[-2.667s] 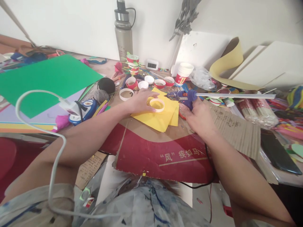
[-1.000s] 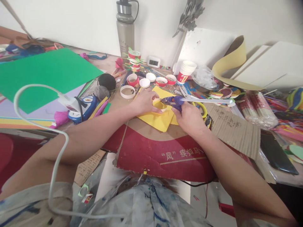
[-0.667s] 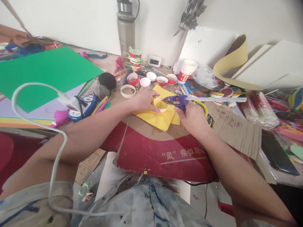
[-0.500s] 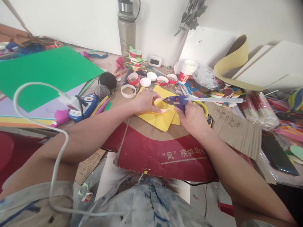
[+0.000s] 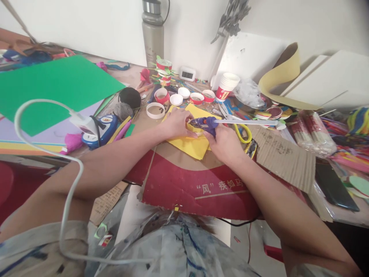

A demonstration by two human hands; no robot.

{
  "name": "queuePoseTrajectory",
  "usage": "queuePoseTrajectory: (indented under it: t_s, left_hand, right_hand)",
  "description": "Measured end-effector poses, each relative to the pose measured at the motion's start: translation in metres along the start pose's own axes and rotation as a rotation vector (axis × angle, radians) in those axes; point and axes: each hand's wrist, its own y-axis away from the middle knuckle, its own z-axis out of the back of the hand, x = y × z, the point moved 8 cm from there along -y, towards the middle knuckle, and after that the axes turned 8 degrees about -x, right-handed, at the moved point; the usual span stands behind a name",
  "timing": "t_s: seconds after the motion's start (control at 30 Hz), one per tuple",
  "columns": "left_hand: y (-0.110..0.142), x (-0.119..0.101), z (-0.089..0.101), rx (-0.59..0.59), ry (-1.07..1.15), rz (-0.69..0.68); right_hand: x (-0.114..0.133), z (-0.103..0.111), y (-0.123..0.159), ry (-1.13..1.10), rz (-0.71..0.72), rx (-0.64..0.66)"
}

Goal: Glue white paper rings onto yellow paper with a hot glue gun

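My right hand (image 5: 227,142) is wrapped round a blue hot glue gun (image 5: 210,124), with a long clear glue stick (image 5: 248,122) coming out of its back. The gun's nozzle points left, at the near-left rim of a paper ring (image 5: 198,133), which it partly hides. With fingers curled, my left hand (image 5: 179,123) grips the ring's left side. Under the ring lie sheets of yellow paper (image 5: 193,149). I cannot tell whether the nozzle touches the ring.
Yellow-handled scissors (image 5: 243,133) lie right of my right hand. Behind are several cut cup rings (image 5: 156,110), stacked paper cups (image 5: 227,87) and a tall bottle (image 5: 153,42). A white cable (image 5: 75,184) hangs across my left arm. Corrugated cardboard (image 5: 285,158) lies right.
My right hand has moved the glue gun left, bringing its nozzle over the ring and close to my left fingers. My left hand stays at the ring.
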Motion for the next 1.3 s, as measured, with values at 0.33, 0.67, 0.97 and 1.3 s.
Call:
queuePoseTrajectory:
  t_s: [0.33, 0.67, 0.97, 1.3]
  left_hand:
    - [0.007, -0.006, 0.006, -0.029, -0.019, 0.094]
    - [0.004, -0.006, 0.005, 0.057, 0.141, -0.045]
    - [0.003, -0.007, 0.002, 0.014, 0.122, -0.017]
    - [0.002, -0.006, -0.001, -0.029, 0.116, -0.026]
  right_hand:
    - [-0.019, 0.007, 0.002, 0.051, -0.066, -0.051]
    - [-0.03, 0.011, 0.003, -0.024, -0.026, -0.137]
    - [-0.018, 0.005, 0.001, -0.016, -0.034, -0.063]
    - [-0.007, -0.002, -0.002, -0.04, 0.027, -0.105]
